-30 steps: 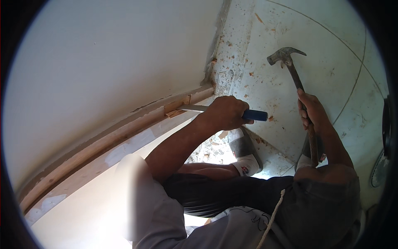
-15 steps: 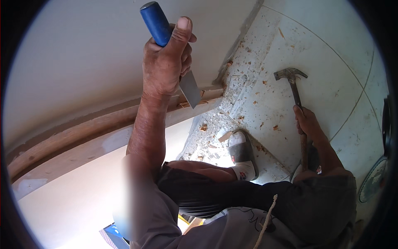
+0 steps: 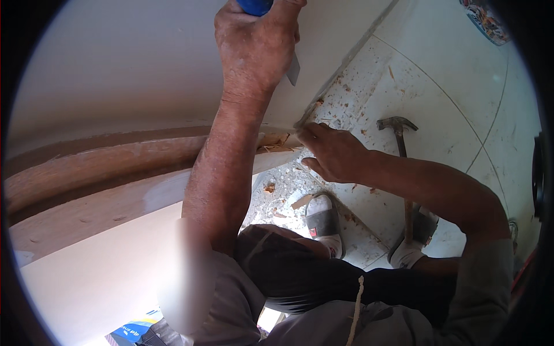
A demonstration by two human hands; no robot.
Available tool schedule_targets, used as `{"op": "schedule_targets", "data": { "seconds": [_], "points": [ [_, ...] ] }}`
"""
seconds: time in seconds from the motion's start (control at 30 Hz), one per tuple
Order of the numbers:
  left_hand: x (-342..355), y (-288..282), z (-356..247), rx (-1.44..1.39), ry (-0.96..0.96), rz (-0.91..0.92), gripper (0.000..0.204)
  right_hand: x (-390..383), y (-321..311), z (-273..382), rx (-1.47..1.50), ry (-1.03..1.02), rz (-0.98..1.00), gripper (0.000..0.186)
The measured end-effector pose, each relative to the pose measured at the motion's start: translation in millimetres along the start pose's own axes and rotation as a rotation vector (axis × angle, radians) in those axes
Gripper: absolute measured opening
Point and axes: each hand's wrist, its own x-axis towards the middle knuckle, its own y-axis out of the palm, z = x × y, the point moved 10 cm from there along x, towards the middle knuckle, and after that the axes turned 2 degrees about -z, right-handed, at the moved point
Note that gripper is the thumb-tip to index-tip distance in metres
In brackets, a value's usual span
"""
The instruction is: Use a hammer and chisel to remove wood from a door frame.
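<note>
My left hand (image 3: 254, 49) is raised by the pale wall, wrapped around the blue handle of a chisel (image 3: 294, 71). The flat metal blade shows below my fingers; the handle's top runs out of view. My right hand (image 3: 334, 153) reaches across to the broken end of a wooden door frame (image 3: 109, 167), fingers stretched out and thumb apart. Its fingertips are at the splintered wood (image 3: 273, 142) or just beside it; contact is hard to tell. A claw hammer (image 3: 400, 138) lies on the floor, handle toward my right foot, with my right forearm crossing over it.
Wood chips and rubble (image 3: 277, 184) litter the tiled floor (image 3: 444, 132). My sandalled feet (image 3: 323, 222) are close to the frame's end. A round container of mixed bits (image 3: 487, 20) stands at the far right. A blue package (image 3: 135, 328) is at the lower left.
My right hand has let go of the hammer and moved left to the frame's broken end. My left hand has moved up and slightly right with the chisel.
</note>
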Motion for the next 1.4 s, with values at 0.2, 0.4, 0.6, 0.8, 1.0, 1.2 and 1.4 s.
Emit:
{"op": "schedule_targets", "data": {
  "seconds": [0.2, 0.4, 0.6, 0.8, 1.0, 1.2, 1.4],
  "points": [
    [-0.9, 8.9, 25.1, 0.037, -0.192, 0.108, 0.055, 31.6, 38.8, -0.9, 0.225, 0.164, -0.285, 0.016],
    [-5.5, 16.5, 33.6, 0.130, -0.231, 0.190, 0.055, 26.0, 47.8, 13.1, 0.222, 0.055, -0.205, 0.016],
    [-7.5, 6.8, 32.5, 0.058, -0.100, 0.160, 0.054, -25.9, 101.3, 19.9, 0.152, 0.050, 0.102, 0.019],
    [-12.1, 4.3, 23.2, 0.107, -0.142, 0.143, 0.054, -16.6, 0.5, -53.2, -0.211, 0.263, -0.471, 0.025],
    [-14.6, 13.7, 36.7, 0.026, -0.144, 0.165, 0.050, 11.4, 59.1, -45.4, 0.626, 0.500, -0.279, 0.030],
    [-16.7, 12.3, 43.5, 0.025, -0.194, 0.164, 0.052, 24.7, 82.3, -49.1, 0.772, 0.654, -0.236, 0.031],
    [-17.9, 16.4, 44.6, 0.034, -0.190, 0.184, 0.052, 28.4, 85.6, -56.0, 0.826, 0.711, -0.202, 0.026]
  ]
}}
